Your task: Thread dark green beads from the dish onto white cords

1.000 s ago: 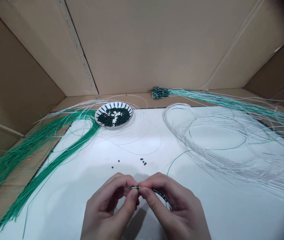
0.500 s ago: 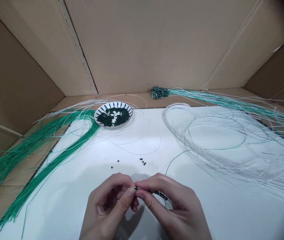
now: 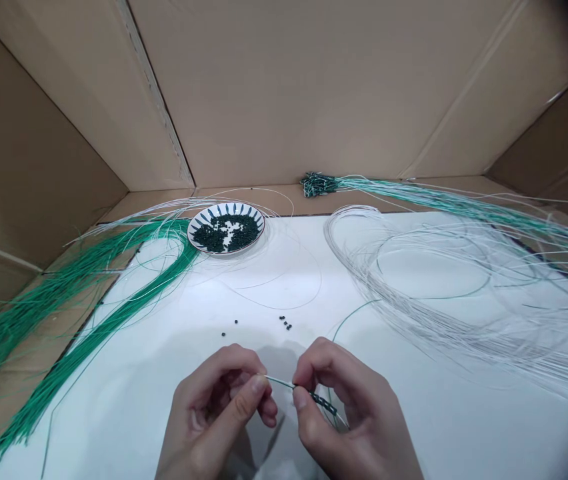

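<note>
Between my two hands a thin pale green-white cord (image 3: 280,382) runs taut. My left hand (image 3: 221,407) pinches its end between thumb and forefinger, the other fingers curled beneath. With thumb and forefinger, my right hand (image 3: 347,407) is closed on the cord where small dark green beads (image 3: 325,403) are threaded in a row. Those beads show under the right forefinger, and cord ends trail below them toward the palm. What lies right under the right fingertips is hidden. Several loose dark beads (image 3: 285,323) lie on the white surface just beyond my hands.
A white plate with blue marks (image 3: 198,223) holds many dark green beads. Green cords (image 3: 129,303) fan out at the left; white cords (image 3: 414,313) coil at the right. A bundle with beaded ends (image 3: 319,184) lies by the cardboard wall (image 3: 314,87) at the back.
My right hand has slid right along the cord, away from the left fingertips, baring a stretch of cord between them. My left hand has barely moved.
</note>
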A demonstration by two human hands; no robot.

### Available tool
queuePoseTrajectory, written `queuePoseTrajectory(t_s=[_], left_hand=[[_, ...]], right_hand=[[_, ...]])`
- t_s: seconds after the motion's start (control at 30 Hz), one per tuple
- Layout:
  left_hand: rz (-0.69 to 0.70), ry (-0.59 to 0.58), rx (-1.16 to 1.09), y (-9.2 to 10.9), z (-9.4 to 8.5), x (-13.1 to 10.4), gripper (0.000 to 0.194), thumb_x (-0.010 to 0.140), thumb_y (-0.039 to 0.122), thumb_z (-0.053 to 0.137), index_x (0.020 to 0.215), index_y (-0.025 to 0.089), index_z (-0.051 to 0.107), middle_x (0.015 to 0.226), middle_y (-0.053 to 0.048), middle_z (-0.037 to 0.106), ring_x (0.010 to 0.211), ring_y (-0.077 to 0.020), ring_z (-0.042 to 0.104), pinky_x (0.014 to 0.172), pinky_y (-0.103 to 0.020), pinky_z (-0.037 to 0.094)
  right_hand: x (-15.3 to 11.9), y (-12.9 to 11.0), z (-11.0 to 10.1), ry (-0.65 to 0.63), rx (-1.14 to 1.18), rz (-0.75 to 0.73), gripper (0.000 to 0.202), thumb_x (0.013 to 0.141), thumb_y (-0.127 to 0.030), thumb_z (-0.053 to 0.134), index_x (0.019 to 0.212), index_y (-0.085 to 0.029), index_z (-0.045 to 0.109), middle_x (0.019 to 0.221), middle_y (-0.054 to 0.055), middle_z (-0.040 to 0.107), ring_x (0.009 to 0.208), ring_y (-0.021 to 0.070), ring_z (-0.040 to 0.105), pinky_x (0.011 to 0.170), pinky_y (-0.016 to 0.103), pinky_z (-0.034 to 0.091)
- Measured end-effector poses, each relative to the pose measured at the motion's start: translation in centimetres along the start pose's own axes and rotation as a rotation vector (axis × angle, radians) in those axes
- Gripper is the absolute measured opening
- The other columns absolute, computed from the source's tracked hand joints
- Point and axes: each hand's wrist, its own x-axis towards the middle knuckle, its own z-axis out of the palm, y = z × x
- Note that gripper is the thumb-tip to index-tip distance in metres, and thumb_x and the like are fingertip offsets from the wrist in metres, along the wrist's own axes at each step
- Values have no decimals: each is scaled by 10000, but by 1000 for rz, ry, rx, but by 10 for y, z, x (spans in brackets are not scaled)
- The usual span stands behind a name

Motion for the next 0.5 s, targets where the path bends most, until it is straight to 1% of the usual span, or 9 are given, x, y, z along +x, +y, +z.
queuePoseTrajectory(t_s=[0.13,0.2,0.27,0.3,0.33,0.4,0.5], left_hand=[[16,-15,1,-1,0,0,292,708,451,909,667,206,755,577,39,673,553,-94,621,587,-136,482],[22,-28,8,-1,-1,0,280,721,444,902,678,210,755,590,38,679,569,-100,628,596,-140,489],[30,-39,16,-2,-2,1,269,736,436,894,683,212,755,591,37,680,576,-102,631,594,-140,491],[33,-46,18,-2,-3,2,265,744,432,892,686,212,755,589,38,681,576,-101,632,591,-139,492],[26,-68,20,-3,-4,3,253,753,423,890,698,213,759,587,37,686,580,-102,639,592,-137,496],[-2,-117,9,-4,-7,5,221,773,400,885,732,217,769,590,34,705,590,-106,661,601,-137,514],[-43,-181,-10,-5,-13,8,136,802,337,873,777,224,801,617,22,744,608,-113,696,625,-141,546]], right_hand=[[-1,1,-1,21,28,-8,84,728,-173,552,681,-242,555,646,-66,546,619,121,544,606,215,462],[-1,2,0,28,73,-2,108,715,-148,620,738,-252,640,684,-72,617,649,117,574,645,200,487],[-2,2,0,-11,147,19,140,739,-141,696,802,-263,726,724,-70,703,683,115,625,689,188,511],[-2,3,0,-43,185,33,124,769,-153,719,813,-264,752,735,-63,735,695,116,651,702,185,520],[-2,2,0,-76,219,49,95,806,-174,724,802,-260,764,735,-54,756,697,118,673,708,185,528],[-2,1,-1,-109,261,82,130,865,-213,700,755,-251,757,707,-43,768,688,123,700,703,181,541],[-2,-3,-2,-55,272,134,157,868,-266,701,714,-249,726,667,-51,751,666,119,713,689,156,561]])
